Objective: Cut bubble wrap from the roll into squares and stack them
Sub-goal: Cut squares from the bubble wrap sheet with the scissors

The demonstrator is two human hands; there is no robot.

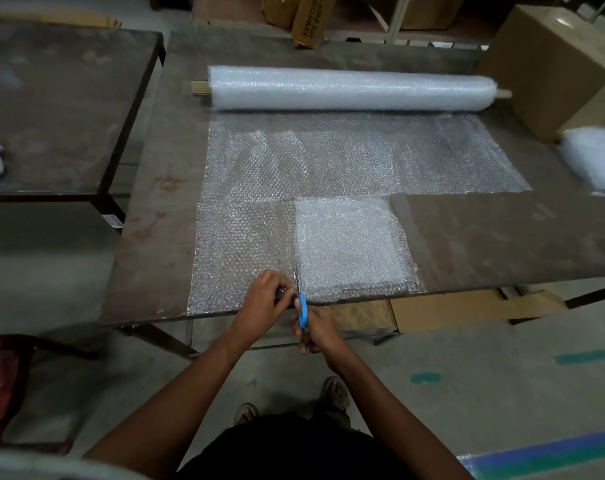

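Observation:
A bubble wrap roll [349,89] lies across the far side of the brown table [502,233], its sheet [329,161] unrolled toward me. A whiter stack of cut squares [349,240] rests on the sheet near the front edge. Left of the stack, one strip of the sheet [242,244] reaches the table's front edge. My left hand [264,299] pinches this strip at the edge. My right hand [313,329] grips blue-handled scissors [303,308], whose blades point into the sheet between strip and stack.
A second dark table [62,105] stands to the left. A large cardboard box [554,64] and a heap of white plastic [595,161] sit at the right. Flat cardboard [432,310] lies under the table. A red chair [3,379] is at lower left.

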